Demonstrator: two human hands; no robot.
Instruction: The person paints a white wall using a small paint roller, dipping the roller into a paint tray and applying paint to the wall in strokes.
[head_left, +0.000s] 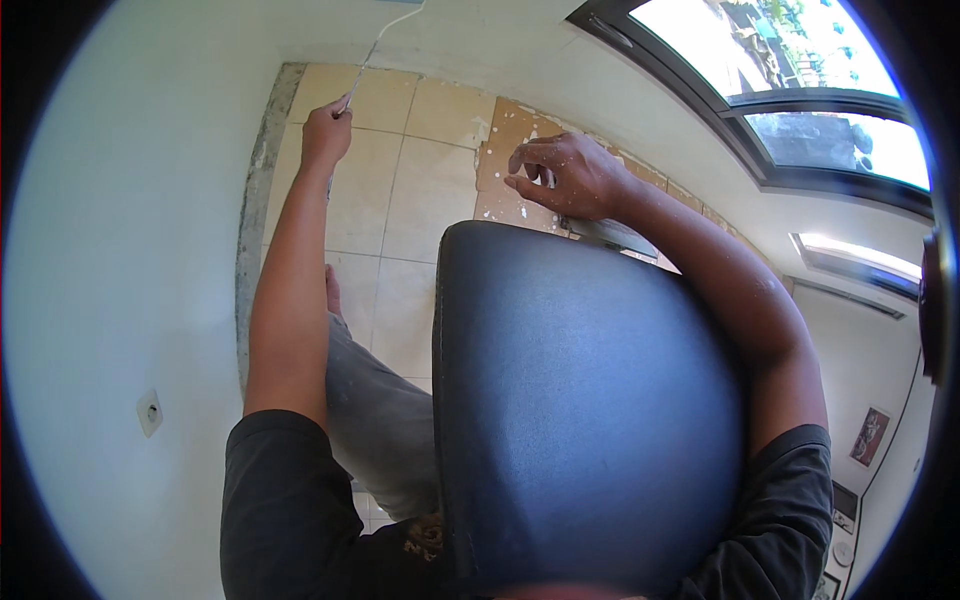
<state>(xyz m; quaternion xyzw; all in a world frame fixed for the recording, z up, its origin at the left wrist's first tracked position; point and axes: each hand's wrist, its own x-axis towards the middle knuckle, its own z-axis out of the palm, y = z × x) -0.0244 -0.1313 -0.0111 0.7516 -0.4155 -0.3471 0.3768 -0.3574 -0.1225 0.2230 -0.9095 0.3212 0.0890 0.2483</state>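
Note:
My left hand (328, 135) is raised over the tiled floor, its fingers closed around a thin white cord (372, 52). From the fist the cord runs up to the top edge of the view, where its far end is cut off. My right hand (572, 178) hovers above a paint-spotted brown sheet (510, 170), fingers curved and apart, with nothing seen in them. Pale specks dot its skin. Just below that wrist a greyish flat object (615, 236) shows in part, and I cannot make out its kind.
A large black padded panel, like a chair back (590, 400), fills the space between my arms. A white wall with a socket (150, 412) stands at left. Dark-framed windows (745, 120) line the right wall. Beige tiles (435, 200) cover the floor.

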